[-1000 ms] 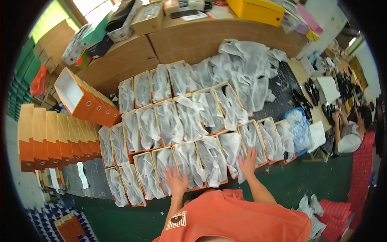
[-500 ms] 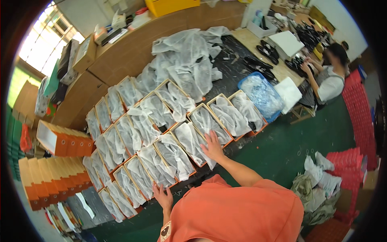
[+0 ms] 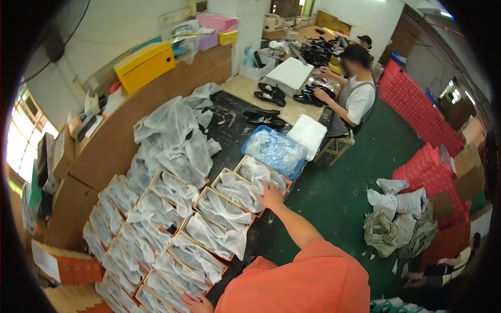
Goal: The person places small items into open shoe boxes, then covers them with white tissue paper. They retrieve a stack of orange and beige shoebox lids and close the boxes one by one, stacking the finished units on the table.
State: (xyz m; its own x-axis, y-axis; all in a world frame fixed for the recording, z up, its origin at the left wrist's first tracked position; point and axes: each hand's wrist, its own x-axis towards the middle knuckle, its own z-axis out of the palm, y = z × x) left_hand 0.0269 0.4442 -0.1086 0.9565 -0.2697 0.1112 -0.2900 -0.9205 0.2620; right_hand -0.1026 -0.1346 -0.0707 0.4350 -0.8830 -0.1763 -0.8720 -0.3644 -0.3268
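Open, tissue-filled orange shoeboxes [image 3: 225, 197], set in rows on the black worktop [image 3: 229, 138], are touched along their near edges by the left hand [image 3: 197, 303] and right hand [image 3: 271, 197], both with fingers slightly spread.

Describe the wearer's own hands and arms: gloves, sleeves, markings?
Right hand and left hand: bare, no gloves. Right forearm: uncovered, no watch or band visible. Left forearm: out of view. Clothing: orange-red shirt, with a short right sleeve in the same colour, no print visible on it. Left sleeve can't be made out.
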